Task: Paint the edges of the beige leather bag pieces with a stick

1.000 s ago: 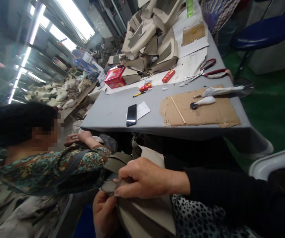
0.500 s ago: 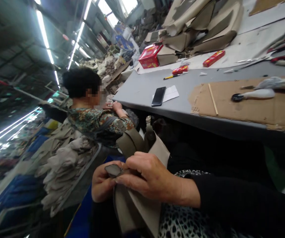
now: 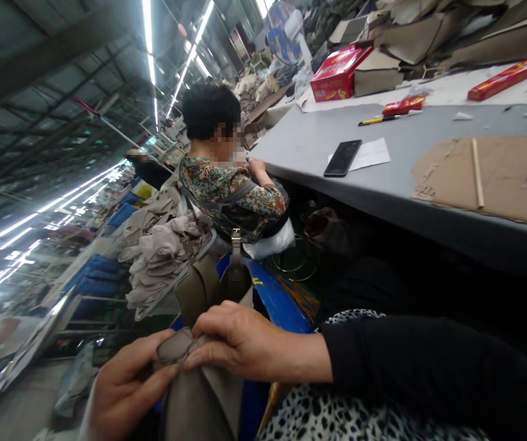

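An olive-taupe bag [image 3: 205,398], leather-like, hangs down over my lap from both hands. My left hand [image 3: 130,383] pinches a rounded flap at the bag's edge between thumb and fingers. Close beside it, my right hand [image 3: 249,343] grips the same edge, thumb and fingertips pressed together on the folded material. Beyond my knuckles rise a wide olive panel [image 3: 196,285] and a strap with a metal buckle [image 3: 236,242]. Part of the edge is hidden under my fingers.
Ahead sits a co-worker [image 3: 226,177] in a patterned top. The grey table [image 3: 291,144] on the right carries a phone [image 3: 343,158], a red box [image 3: 336,73], a pen [image 3: 377,121] and cardboard [image 3: 506,174] with a stick. Grey-beige pieces [image 3: 166,251] are piled on the left.
My view has swung left, so the table and co-worker appear further right. Both hands with the bag now sit lower and further left in view, still gripping the edge.
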{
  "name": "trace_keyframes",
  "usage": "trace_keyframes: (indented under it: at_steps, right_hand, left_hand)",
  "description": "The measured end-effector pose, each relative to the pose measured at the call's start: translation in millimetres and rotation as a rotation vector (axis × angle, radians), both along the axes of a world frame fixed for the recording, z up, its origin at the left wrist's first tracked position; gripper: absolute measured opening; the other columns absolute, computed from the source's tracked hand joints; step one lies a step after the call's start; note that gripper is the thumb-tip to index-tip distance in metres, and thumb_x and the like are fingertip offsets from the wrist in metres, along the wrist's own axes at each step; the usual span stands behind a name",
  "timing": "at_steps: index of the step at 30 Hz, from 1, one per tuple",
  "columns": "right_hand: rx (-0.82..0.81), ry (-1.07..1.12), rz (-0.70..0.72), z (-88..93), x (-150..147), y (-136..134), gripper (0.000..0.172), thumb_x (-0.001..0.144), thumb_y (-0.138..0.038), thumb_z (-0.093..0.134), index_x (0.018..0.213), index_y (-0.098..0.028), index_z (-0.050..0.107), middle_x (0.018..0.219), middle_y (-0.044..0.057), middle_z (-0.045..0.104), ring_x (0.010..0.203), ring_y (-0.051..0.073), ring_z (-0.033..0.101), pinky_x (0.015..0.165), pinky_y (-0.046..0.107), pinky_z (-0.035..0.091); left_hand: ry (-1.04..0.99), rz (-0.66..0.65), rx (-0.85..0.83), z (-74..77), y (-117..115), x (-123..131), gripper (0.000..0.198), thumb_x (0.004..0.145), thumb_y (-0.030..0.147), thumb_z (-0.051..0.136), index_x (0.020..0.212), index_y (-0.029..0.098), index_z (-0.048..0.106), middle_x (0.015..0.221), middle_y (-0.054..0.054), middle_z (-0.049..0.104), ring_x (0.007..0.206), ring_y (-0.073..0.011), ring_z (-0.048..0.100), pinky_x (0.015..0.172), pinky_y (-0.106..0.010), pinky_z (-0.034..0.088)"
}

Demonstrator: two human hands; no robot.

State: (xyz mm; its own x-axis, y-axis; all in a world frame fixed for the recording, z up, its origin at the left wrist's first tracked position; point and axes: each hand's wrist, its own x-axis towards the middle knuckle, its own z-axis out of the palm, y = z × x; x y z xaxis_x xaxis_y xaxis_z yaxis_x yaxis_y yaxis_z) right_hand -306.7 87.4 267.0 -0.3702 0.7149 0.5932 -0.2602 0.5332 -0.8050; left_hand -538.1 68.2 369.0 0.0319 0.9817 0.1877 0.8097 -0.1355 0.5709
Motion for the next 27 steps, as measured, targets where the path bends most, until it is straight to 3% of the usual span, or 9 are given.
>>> trace_keyframes:
  at_steps: [2,5,11,14,16,19,22,25,27]
  right_hand:
    - [-0.096,-0.008,0.054,-15.0,-16,8,0.031,0.095,-0.048,0.068,0.084,-0.02,0.058,0.08,-0.004,0.053,0.081,0.013,0.053,0.07,0.023,0.038]
    - [-0.238,-0.045,0.119,-41.2,-36,19,0.037,0.089,-0.048,0.075,0.077,-0.019,0.057,0.079,-0.005,0.049,0.075,0.011,0.05,0.064,0.021,0.036]
    - [-0.372,-0.214,0.161,-79.9,-49,32,0.031,0.09,-0.039,0.076,0.074,-0.016,0.064,0.076,-0.004,0.054,0.074,0.012,0.054,0.064,0.021,0.039]
    - [-0.42,-0.269,0.152,-93.5,-44,29,0.019,0.09,-0.034,0.074,0.094,-0.016,0.072,0.089,0.002,0.068,0.084,0.017,0.063,0.075,0.026,0.049]
    - [-0.435,-0.293,0.145,-103.5,-37,28,0.033,0.088,-0.031,0.075,0.117,-0.016,0.069,0.113,0.009,0.071,0.104,0.023,0.066,0.092,0.034,0.051]
    - [-0.457,-0.282,0.054,-115.7,-12,32,0.049,0.089,-0.035,0.072,0.134,-0.018,0.061,0.138,0.015,0.062,0.129,0.029,0.057,0.113,0.046,0.043]
    - [-0.531,-0.235,-0.056,-114.8,36,39,0.049,0.09,-0.045,0.069,0.132,-0.02,0.063,0.136,0.015,0.064,0.127,0.03,0.06,0.111,0.05,0.047]
    - [-0.635,-0.265,-0.156,-102.3,104,32,0.05,0.088,-0.057,0.067,0.127,-0.025,0.067,0.128,0.012,0.071,0.117,0.031,0.068,0.097,0.045,0.058]
    - [-0.672,-0.349,-0.347,-97.2,155,20,0.049,0.086,-0.063,0.066,0.12,-0.028,0.072,0.124,0.008,0.074,0.107,0.03,0.072,0.086,0.04,0.064]
  left_hand:
    - [0.144,-0.056,-0.132,-0.4,1,7,0.032,0.059,0.057,0.082,0.076,0.03,0.083,0.084,-0.006,0.08,0.08,-0.0341,0.07,0.073,-0.038,0.058]
    - [0.175,-0.138,-0.309,-9.6,9,18,0.035,0.069,0.059,0.075,0.07,0.025,0.079,0.073,-0.005,0.075,0.072,-0.0287,0.068,0.067,-0.031,0.055]
    - [0.117,-0.136,-0.443,-61.3,24,4,0.043,0.083,0.059,0.065,0.067,0.019,0.069,0.067,0.0,0.063,0.068,-0.0202,0.057,0.061,-0.025,0.044]
    - [0.063,-0.165,-0.469,-91.5,28,-3,0.042,0.088,0.055,0.063,0.07,0.017,0.068,0.068,0.001,0.062,0.068,-0.0188,0.055,0.062,-0.025,0.041]
    - [0.045,-0.185,-0.491,-112.7,31,-6,0.042,0.09,0.053,0.061,0.071,0.016,0.068,0.065,0.001,0.061,0.064,-0.0177,0.054,0.059,-0.025,0.039]
    - [0.021,-0.154,-0.471,-144.1,38,-12,0.038,0.088,0.05,0.065,0.071,0.016,0.07,0.064,0.0,0.064,0.062,-0.0182,0.057,0.059,-0.027,0.042]
    - [-0.003,-0.02,-0.345,-164.3,47,-22,0.029,0.078,0.043,0.077,0.091,0.016,0.076,0.091,-0.007,0.075,0.084,-0.0246,0.067,0.072,-0.03,0.05]
    - [-0.016,0.167,-0.142,-163.1,58,-32,0.042,0.086,0.043,0.07,0.117,0.016,0.069,0.12,-0.014,0.07,0.106,-0.0278,0.066,0.085,-0.035,0.053]
    - [-0.025,0.277,0.026,-152.8,67,-31,0.038,0.093,0.044,0.061,0.118,0.016,0.067,0.121,-0.014,0.069,0.108,-0.0259,0.066,0.087,-0.036,0.053]
